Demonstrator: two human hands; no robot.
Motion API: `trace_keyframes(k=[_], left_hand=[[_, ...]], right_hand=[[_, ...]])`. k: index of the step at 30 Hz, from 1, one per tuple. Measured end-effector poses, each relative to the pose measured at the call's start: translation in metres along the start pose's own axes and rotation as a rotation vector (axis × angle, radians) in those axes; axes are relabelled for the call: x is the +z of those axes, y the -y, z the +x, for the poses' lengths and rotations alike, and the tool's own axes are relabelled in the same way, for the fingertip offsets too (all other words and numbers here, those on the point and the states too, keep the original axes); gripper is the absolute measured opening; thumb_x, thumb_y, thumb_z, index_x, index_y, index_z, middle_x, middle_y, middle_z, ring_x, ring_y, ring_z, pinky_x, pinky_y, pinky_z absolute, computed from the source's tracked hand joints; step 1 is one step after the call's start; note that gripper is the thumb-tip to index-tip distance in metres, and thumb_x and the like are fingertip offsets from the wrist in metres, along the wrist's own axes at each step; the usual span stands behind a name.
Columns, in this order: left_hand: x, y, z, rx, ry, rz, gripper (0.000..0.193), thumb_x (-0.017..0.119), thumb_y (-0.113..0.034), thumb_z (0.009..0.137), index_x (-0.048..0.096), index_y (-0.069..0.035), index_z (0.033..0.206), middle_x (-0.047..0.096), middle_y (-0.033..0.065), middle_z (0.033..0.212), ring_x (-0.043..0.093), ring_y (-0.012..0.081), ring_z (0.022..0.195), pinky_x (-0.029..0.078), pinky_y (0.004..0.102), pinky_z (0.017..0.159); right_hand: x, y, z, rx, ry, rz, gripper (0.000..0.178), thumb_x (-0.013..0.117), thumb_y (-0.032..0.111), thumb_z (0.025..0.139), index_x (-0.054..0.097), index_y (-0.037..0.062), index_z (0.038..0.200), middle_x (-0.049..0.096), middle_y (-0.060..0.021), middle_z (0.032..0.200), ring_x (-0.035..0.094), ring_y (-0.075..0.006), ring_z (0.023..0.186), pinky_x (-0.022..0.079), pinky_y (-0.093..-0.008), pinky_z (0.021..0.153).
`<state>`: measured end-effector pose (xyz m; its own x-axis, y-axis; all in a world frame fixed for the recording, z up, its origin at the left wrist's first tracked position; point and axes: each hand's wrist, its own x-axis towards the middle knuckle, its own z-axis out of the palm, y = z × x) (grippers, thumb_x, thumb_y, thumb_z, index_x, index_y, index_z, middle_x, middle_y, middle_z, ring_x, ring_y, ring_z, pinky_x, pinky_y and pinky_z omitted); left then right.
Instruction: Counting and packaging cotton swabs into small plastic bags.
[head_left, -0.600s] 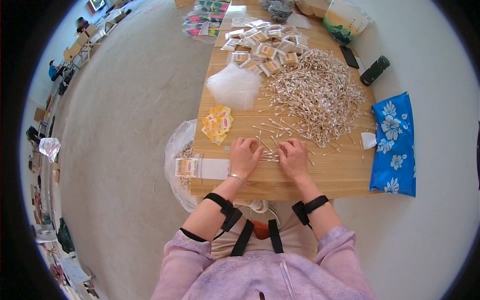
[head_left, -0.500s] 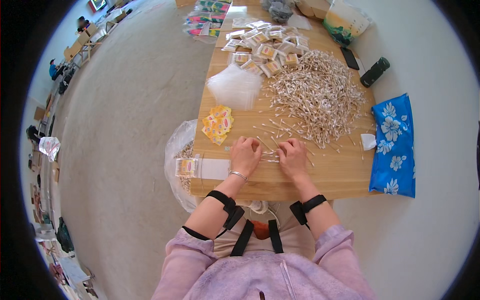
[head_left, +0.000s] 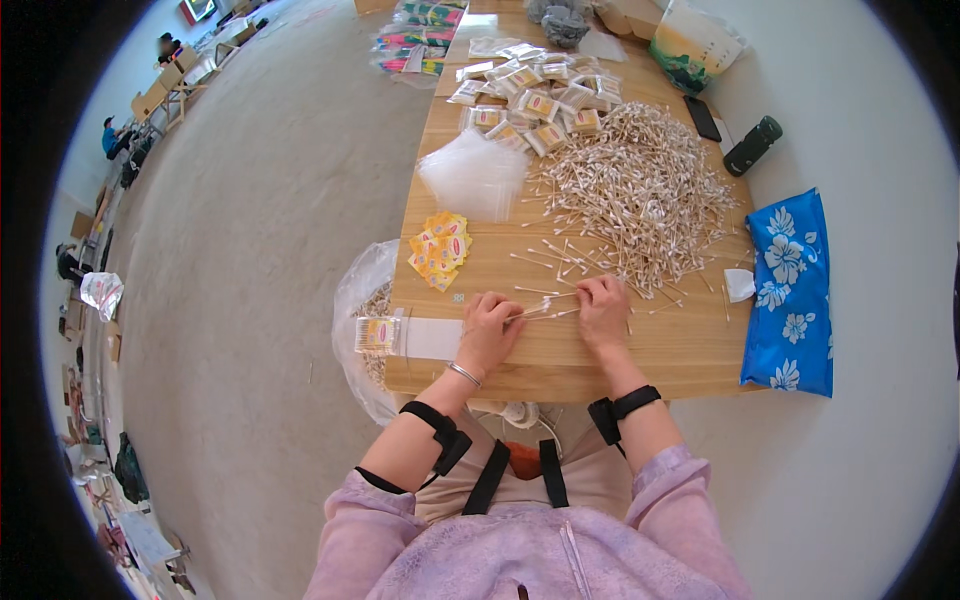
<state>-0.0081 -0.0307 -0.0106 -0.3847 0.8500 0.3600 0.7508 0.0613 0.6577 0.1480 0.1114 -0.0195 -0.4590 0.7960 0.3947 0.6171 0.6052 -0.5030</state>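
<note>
My left hand (head_left: 487,328) rests at the table's near edge, its fingers closed on the ends of a few cotton swabs (head_left: 540,309) that point right. Facing it, my right hand (head_left: 603,310) pinches a cotton swab at its fingertips. Loose swabs lie scattered just beyond both hands, in front of a big heap of cotton swabs (head_left: 640,190). Beside my left hand is a white strip (head_left: 432,339), with a clear pack of swabs (head_left: 376,335) at its left end. Yellow printed cards (head_left: 440,250) sit farther up, below a stack of clear bags (head_left: 472,175).
Filled swab packs (head_left: 540,105) are piled behind the heap on the wooden table (head_left: 540,375). Along the right wall are a phone (head_left: 702,118), a dark bottle (head_left: 753,146) and a blue flowered tissue pack (head_left: 790,290). A plastic sack (head_left: 352,300) of swabs stands off the left edge.
My hands have moved apart: the left slightly down, the right a little to the right. A few swabs now stretch between the fingertips.
</note>
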Motion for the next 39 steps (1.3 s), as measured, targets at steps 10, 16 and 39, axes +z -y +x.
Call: trace_keyframes(k=[10,16,39], left_hand=[[0.002,-0.001,-0.004,0.051,0.036,-0.038,0.011,0.074,-0.014,0.073,0.070,-0.009,0.082,0.061,0.0077,0.088,0.055,0.0280,0.090,0.045,0.0378,0.082],[0.002,-0.002,-0.003,0.074,-0.003,0.011,0.030,0.074,-0.018,0.073,0.064,-0.010,0.100,0.055,0.0114,0.110,0.050,0.0315,0.106,0.041,0.0408,0.092],[0.016,0.010,0.007,-0.080,-0.232,-0.063,0.008,0.064,-0.001,0.078,0.062,-0.002,0.085,0.060,0.0145,0.102,0.053,0.0330,0.102,0.043,0.0398,0.089]], right_hand=[[-0.003,-0.019,0.008,0.082,-0.045,-0.144,0.008,0.068,0.020,0.078,0.068,0.0160,0.084,0.058,-0.0011,0.089,0.052,-0.0247,0.094,0.042,-0.0391,0.084],[0.009,0.024,0.010,-0.035,0.047,-0.118,0.007,0.068,0.021,0.077,0.068,0.0171,0.083,0.058,-0.0005,0.089,0.052,-0.0236,0.092,0.042,-0.0390,0.082],[-0.007,0.007,-0.008,-0.039,0.090,-0.052,0.006,0.068,0.018,0.077,0.068,0.0191,0.082,0.057,0.0011,0.086,0.052,-0.0221,0.092,0.038,-0.0386,0.082]])
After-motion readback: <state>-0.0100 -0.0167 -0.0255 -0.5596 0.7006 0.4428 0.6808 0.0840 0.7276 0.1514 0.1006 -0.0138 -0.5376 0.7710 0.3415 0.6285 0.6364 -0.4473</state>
